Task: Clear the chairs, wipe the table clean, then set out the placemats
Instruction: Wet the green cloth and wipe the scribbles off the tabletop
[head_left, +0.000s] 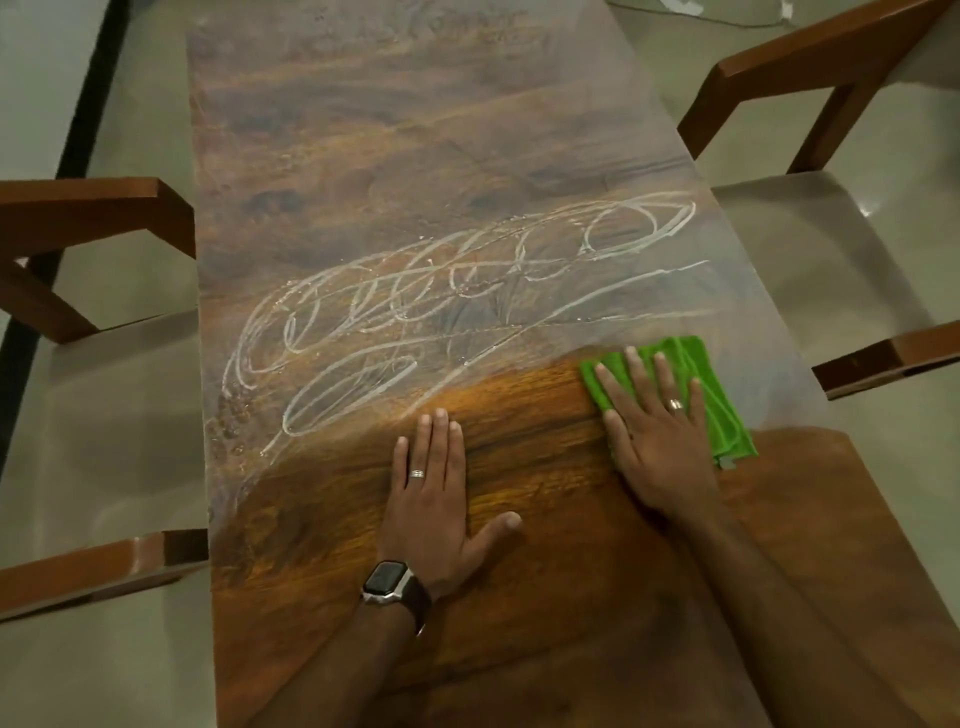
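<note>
Standing at the left edge of the frame: two brown wooden chair arms, upper one and lower one, both just beside the long dark wood-grain table.

Running up the middle of the frame, long axis pointing from the bottom edge toward the top: that table, narrowing with distance. Glistening across its centre: white looping streaks of wet cleaner, spreading from centre left to centre right. Showing richer and cleaner below the streaks: the near part of the tabletop.

Resting flat on the bare wood at lower centre: the left hand, fingers straight and together, thumb spread to the right, gripping nothing. Wearing a ring on one finger and a dark square smartwatch at the wrist.

Pressing down at centre right: the right hand, fingers straight and fanned, palm flat, also ringed. Lying under it: a folded bright green microfibre cloth, long axis slanting from upper left to lower right, touching the tabletop near the table's right edge.

Flanking the right edge of the frame: two more brown wooden chairs, one at upper right, one at centre right.
</note>
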